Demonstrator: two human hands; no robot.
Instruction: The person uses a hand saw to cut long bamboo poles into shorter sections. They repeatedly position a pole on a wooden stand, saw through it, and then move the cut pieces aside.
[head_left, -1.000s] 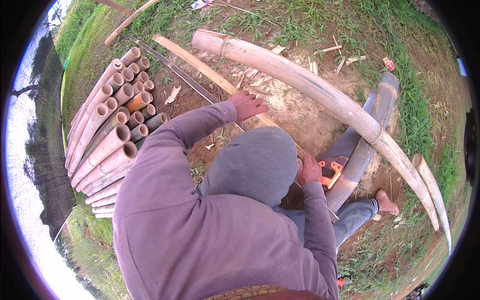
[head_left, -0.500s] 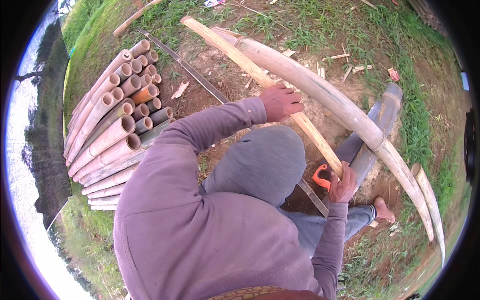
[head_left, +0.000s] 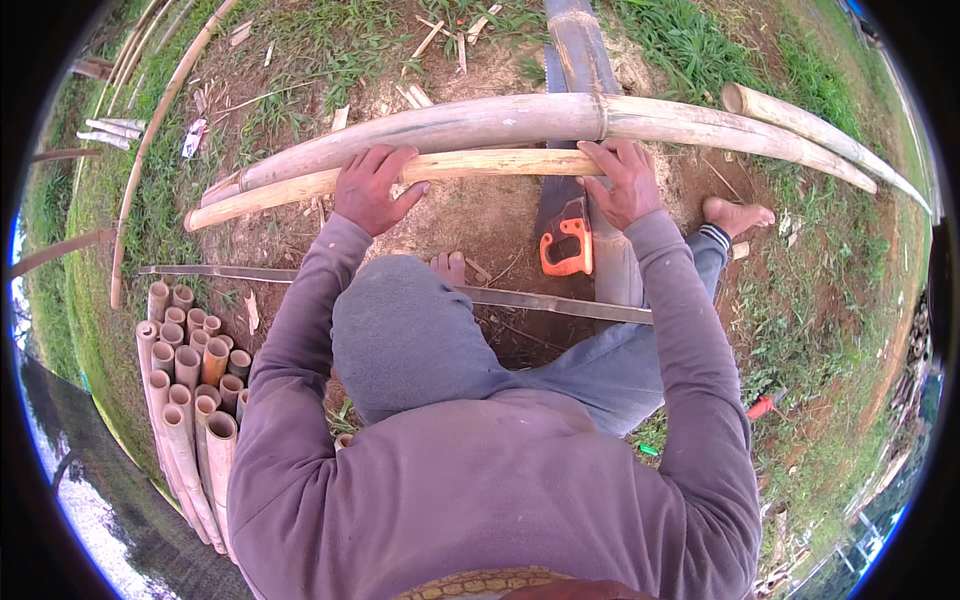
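Note:
A long pale wooden stick point(head_left: 480, 165) lies crosswise in front of me, close along the near side of a thick bamboo pole point(head_left: 480, 122). My left hand point(head_left: 376, 190) curls its fingers over the stick left of its middle, thumb out on the near side. At the stick's right end, my right hand point(head_left: 622, 184) has its fingers bent over it, touching the pole's near edge. Under the pole runs a darker bamboo piece point(head_left: 620, 270), pointing away from me. Beside that lies a handsaw with an orange handle point(head_left: 567, 248), its blade partly hidden beneath stick and pole.
A stack of cut bamboo tubes point(head_left: 190, 370) stands at the left. A long flat strip point(head_left: 550, 303) crosses the ground near my bent legs. Another bamboo pole point(head_left: 800, 125) lies at the right. Wood chips and sawdust cover the soil, with grass point(head_left: 690, 60) beyond.
My view has turned right. The stick, slanting away from the pole at its right end before, now lies alongside it. Both hands have stayed on the stick, the left gripping farther along.

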